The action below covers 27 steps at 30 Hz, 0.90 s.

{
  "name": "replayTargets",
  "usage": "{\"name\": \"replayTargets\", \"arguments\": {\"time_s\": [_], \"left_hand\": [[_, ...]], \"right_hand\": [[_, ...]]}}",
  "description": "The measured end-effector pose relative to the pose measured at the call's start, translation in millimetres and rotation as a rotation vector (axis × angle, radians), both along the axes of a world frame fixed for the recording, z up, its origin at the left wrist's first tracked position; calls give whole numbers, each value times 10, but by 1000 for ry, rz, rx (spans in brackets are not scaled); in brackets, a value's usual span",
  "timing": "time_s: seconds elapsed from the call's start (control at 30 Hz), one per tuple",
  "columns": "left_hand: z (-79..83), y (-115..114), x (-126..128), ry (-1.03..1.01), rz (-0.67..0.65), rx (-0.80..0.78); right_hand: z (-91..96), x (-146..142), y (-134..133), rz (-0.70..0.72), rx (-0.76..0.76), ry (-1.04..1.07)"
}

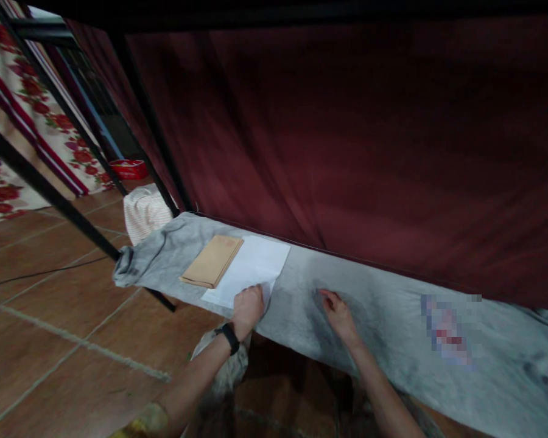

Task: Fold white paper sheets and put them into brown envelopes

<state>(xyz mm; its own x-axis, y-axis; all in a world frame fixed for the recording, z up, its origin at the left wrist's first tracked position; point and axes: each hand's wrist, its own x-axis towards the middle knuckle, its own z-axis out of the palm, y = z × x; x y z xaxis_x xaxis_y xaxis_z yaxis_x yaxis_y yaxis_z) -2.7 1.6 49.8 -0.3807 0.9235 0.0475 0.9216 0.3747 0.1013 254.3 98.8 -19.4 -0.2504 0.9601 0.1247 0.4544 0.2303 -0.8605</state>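
Observation:
A sheet of white paper [251, 266] lies on the grey cloth, with a faint crease across it. My left hand [249, 306], a dark watch on its wrist, is closed at the paper's near right corner, which looks gripped in the fingers. Overlapping the sheet's left part is a folded stack of brown paper [214, 260]. Farther right, my right hand [338, 311] hovers over the cloth, loosely curled with the index finger reaching out. Nothing shows between its fingers.
Grey cloth [296, 304] covers a long narrow bench. Behind it hangs a dark red curtain [347, 170] on a black metal frame. A blurred-out patch [447, 331] lies to the right. A striped cloth [147, 213], red basket [128, 169] and cable [50, 275] are left.

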Motion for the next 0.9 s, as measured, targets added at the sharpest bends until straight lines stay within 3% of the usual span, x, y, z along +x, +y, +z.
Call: {"name": "replayTargets", "arguments": {"time_s": [0.1,0.2,0.33,0.47,0.57,0.67,0.77,0.83,0.9], "left_hand": [[149,-19,67,77,-118,156],[229,-32,336,117,-314,232],[96,-46,851,111,-525,226],[-114,-55,1223,-5,-609,199],[-170,5,1248,-190,-623,235],[-160,231,1011,-434,-489,281],[-162,609,662,-821,-183,315],[-187,858,474,-1155,84,254],[-227,1042,356,-1451,241,175]], "right_hand": [[48,-176,-35,39,-155,275],[109,-292,-49,17,-398,505],[196,-328,-10,-26,-664,724],[205,-281,69,-104,-576,743],[182,-173,149,-181,-476,726],[191,3,244,-241,-452,682],[214,206,331,-292,-462,641],[209,326,377,-304,-467,602],[181,420,422,-307,-430,521]]}}
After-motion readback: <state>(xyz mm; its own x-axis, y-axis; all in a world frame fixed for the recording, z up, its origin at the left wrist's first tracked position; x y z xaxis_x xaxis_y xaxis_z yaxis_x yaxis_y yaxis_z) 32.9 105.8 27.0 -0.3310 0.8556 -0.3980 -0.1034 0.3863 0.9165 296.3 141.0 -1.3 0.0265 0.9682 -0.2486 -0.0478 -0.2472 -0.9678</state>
